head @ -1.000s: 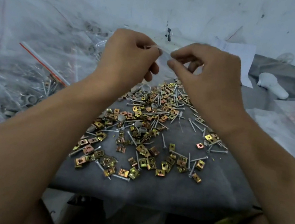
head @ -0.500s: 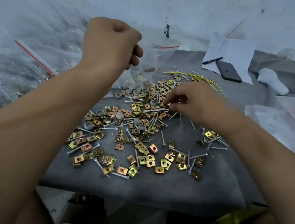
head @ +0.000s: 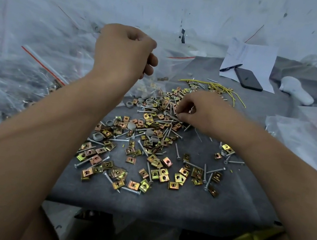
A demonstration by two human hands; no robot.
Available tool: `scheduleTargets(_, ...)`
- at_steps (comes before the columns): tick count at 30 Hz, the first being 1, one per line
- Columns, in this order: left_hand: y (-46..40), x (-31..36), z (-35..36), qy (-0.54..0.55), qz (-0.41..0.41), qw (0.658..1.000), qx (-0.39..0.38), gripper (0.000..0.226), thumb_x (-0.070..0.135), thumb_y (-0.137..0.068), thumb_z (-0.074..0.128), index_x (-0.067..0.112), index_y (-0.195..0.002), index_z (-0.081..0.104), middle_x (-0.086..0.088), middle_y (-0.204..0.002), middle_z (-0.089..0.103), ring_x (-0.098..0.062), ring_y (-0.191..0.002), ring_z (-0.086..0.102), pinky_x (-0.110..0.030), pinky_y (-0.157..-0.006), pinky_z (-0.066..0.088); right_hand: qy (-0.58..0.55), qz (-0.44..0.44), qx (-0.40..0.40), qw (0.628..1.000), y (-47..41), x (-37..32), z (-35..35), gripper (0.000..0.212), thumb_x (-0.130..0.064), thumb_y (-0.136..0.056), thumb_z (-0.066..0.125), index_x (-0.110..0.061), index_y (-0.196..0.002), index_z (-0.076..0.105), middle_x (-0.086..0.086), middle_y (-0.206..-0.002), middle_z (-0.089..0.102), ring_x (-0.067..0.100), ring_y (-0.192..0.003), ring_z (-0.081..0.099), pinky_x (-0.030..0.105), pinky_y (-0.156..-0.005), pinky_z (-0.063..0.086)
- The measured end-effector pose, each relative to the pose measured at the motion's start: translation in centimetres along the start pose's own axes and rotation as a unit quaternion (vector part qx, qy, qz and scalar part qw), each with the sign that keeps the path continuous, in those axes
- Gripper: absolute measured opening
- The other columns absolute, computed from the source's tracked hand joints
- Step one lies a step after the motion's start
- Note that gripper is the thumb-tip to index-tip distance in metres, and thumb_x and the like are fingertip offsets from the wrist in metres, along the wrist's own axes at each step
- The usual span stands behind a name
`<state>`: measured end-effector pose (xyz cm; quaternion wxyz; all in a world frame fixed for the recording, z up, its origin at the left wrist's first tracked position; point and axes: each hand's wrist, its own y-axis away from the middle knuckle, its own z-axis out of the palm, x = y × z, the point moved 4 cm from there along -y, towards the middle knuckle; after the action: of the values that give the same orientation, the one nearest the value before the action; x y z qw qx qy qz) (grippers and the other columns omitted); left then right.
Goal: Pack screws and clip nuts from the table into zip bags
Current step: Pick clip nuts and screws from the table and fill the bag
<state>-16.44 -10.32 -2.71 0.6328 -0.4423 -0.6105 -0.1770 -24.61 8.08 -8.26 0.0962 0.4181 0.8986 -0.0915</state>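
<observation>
Several gold clip nuts (head: 154, 161) and silver screws (head: 214, 170) lie scattered on the grey table (head: 180, 206), with grey round caps (head: 131, 125) among them. My left hand (head: 125, 52) is raised above the heap and grips the top of a clear zip bag (head: 162, 71) with a red strip, which hangs down and holds a few nuts. My right hand (head: 199, 111) is down on the far side of the heap, its fingertips pinching at screws there; what it holds is hidden.
A big pile of clear zip bags (head: 25, 66), some filled, covers the left. Yellow wires (head: 222, 88), a paper sheet (head: 252, 60), a pen (head: 230, 67) and a black phone (head: 248, 79) lie at the back right. More plastic bags (head: 309, 136) sit right.
Both hands were together at the bag's mouth. My right hand has dropped to the heap and picks at screws; my left hand has drifted left, still holding the bag up.
</observation>
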Motion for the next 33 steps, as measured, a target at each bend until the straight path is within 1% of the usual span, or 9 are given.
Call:
scheduleTargets(5, 0.0, 0.0, -0.1, -0.003, 0.003, 1.0, -0.003, 0.02, 0.008, -0.096, 0.059, 0.003, -0.092, 0.078, -0.002, -0.059, 0.07, -0.014, -0.048, 0.061, -0.025, -0.047, 0.045, -0.034, -0.02, -0.018, 0.999, 0.3, 0.4, -0.2, 0.017, -0.018, -0.091, 0.077, -0.027, -0.098, 0.064, -0.01, -0.096, 0.065, 0.013, -0.091, 0.06, 0.026, -0.07, 0.042)
scheduleTargets(7, 0.0, 0.0, -0.1, -0.004, 0.004, 1.0, -0.001, 0.02, 0.008, -0.096, 0.059, 0.002, -0.093, 0.078, -0.003, -0.06, 0.071, -0.014, -0.048, 0.061, -0.025, -0.047, 0.045, -0.12, -0.017, 0.0, 0.993, 0.6, 0.9, -0.4, 0.022, -0.013, -0.088, 0.08, -0.027, -0.096, 0.064, -0.008, -0.093, 0.068, 0.013, -0.089, 0.065, 0.026, -0.074, 0.049)
scheduleTargets(10, -0.1, 0.0, -0.2, -0.001, 0.004, 1.0, 0.0, 0.02, 0.007, -0.096, 0.059, 0.001, -0.094, 0.078, -0.003, -0.061, 0.071, -0.014, -0.047, 0.061, -0.024, -0.047, 0.046, -0.31, -0.017, 0.016, 0.951, 0.9, 1.7, -1.0, 0.024, -0.004, -0.088, 0.078, -0.015, -0.107, 0.069, 0.008, -0.1, 0.072, 0.016, -0.089, 0.07, 0.027, -0.079, 0.056)
scheduleTargets(13, -0.1, 0.0, -0.2, 0.001, 0.003, 1.0, 0.001, 0.021, 0.007, -0.096, 0.059, 0.001, -0.092, 0.078, -0.003, -0.059, 0.07, -0.014, -0.046, 0.061, -0.024, -0.046, 0.046, -0.44, -0.042, 0.015, 0.897, 1.5, 1.9, -1.8, 0.024, 0.002, -0.091, 0.072, -0.007, -0.113, 0.072, 0.013, -0.101, 0.071, 0.016, -0.09, 0.071, 0.023, -0.084, 0.057)
scheduleTargets(17, -0.1, -0.1, -0.1, -0.004, 0.006, 1.0, -0.008, 0.022, 0.008, -0.095, 0.058, 0.005, -0.087, 0.078, -0.003, -0.061, 0.072, -0.013, -0.048, 0.063, -0.025, -0.048, 0.047, -0.542, -0.087, 0.02, 0.836, 2.6, 1.1, -2.7, 0.025, 0.006, -0.089, 0.069, 0.006, -0.114, 0.065, 0.028, -0.11, 0.071, 0.033, -0.098, 0.072, 0.039, -0.093, 0.06)
scheduleTargets(20, 0.0, -0.1, 0.1, -0.003, 0.015, 1.0, -0.02, 0.022, 0.008, -0.095, 0.058, 0.007, -0.085, 0.078, -0.003, -0.062, 0.072, -0.012, -0.049, 0.064, -0.025, -0.048, 0.047, -0.538, -0.129, 0.046, 0.832, 3.2, 0.1, -3.5, 0.023, 0.006, -0.09, 0.068, 0.007, -0.113, 0.064, 0.026, -0.109, 0.073, 0.036, -0.097, 0.074, 0.039, -0.088, 0.061)
scheduleTargets(24, -0.2, 0.0, 0.3, -0.031, 0.029, 0.998, -0.047, 0.022, 0.009, -0.098, 0.059, 0.012, -0.086, 0.078, -0.003, -0.063, 0.074, -0.012, -0.05, 0.064, -0.026, -0.048, 0.048, -0.474, -0.149, 0.128, 0.859, 3.6, -0.9, -4.6, 0.02, 0.006, -0.09, 0.07, 0.0, -0.109, 0.067, 0.016, -0.102, 0.077, 0.032, -0.093, 0.076, 0.037, -0.085, 0.062)
scheduleTargets(29, 0.3, 0.2, 0.5, -0.076, 0.07, 0.992, -0.074, 0.022, 0.01, -0.1, 0.059, 0.014, -0.092, 0.078, -0.002, -0.065, 0.074, -0.012, -0.05, 0.064, -0.023, -0.048, 0.047, -0.382, -0.119, 0.252, 0.881, 3.9, -1.5, -5.6, 0.017, 0.0, -0.093, 0.07, -0.012, -0.106, 0.071, -0.002, -0.096, 0.077, 0.016, -0.092, 0.073, 0.03, -0.081, 0.061)
scheduleTargets(33, 0.9, 0.8, 1.2, -0.087, 0.104, 0.986, -0.093, 0.019, 0.011, -0.102, 0.061, 0.016, -0.098, 0.079, -0.002, -0.066, 0.074, -0.014, -0.05, 0.065, -0.024, -0.046, 0.047, -0.298, -0.119, 0.312, 0.895, 4.1, -2.1, -6.1, 0.016, -0.006, -0.093, 0.073, -0.018, -0.104, 0.072, -0.015, -0.094, 0.074, 0.004, -0.093, 0.07, 0.02, -0.083, 0.055)
